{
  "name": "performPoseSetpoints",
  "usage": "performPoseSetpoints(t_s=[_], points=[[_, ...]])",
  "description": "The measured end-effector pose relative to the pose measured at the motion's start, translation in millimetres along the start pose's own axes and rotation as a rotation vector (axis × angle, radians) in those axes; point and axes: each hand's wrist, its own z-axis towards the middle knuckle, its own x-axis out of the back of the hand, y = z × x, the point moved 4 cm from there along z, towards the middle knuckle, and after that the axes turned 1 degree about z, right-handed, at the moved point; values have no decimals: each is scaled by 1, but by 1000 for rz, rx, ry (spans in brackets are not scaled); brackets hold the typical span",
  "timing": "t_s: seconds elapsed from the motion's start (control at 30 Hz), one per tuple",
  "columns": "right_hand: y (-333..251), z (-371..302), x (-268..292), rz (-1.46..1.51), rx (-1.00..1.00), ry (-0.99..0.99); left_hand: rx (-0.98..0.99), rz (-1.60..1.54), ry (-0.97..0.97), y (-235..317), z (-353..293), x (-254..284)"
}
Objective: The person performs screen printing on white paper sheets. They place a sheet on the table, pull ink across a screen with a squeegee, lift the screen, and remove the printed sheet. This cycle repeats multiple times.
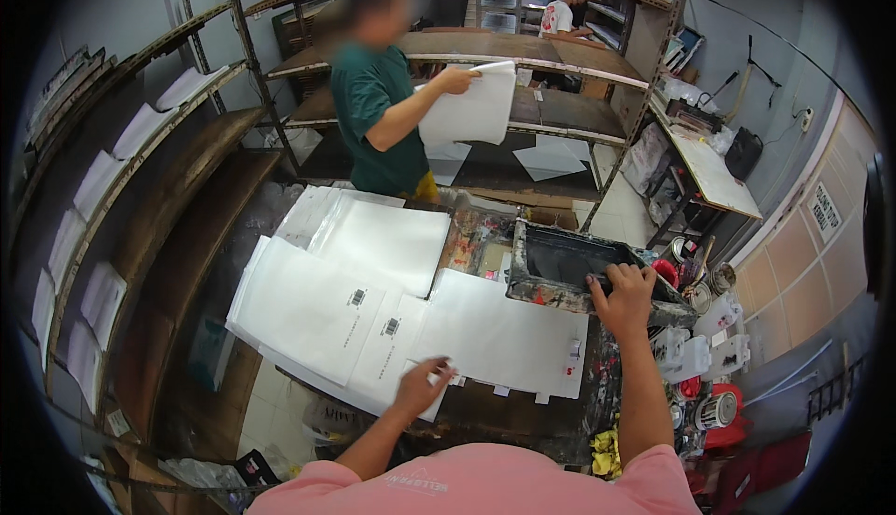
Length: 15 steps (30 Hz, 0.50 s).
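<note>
In the head view, I judge I am lining up a white sheet (499, 328), lying at the centre of the picture beside the dark screen frame (549, 293) at centre right; the next move calls for steady edges. My right hand (625, 300) lies over the frame's near rim, thumb apart from fingers; whether it clasps, I cannot tell. My left hand (423, 386), lower centre, gathers its fingers narrowly at the paper's edge, perhaps pinching.

Brown shelves (201, 158) stand left; walls (784, 71) are grey; floor tiles (275, 403) look pale.
</note>
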Motion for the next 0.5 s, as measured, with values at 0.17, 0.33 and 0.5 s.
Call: performPoseSetpoints(t_s=[0.17,0.33,0.5], points=[[0,1,7,45,-17,-14,-61,53,-388,44,-5,-41],[3,3,4,56,-14,-39,72,-121,-114,17,55,-23],[16,-7,1,18,-41,-48,-215,336,148,103,201,61]])
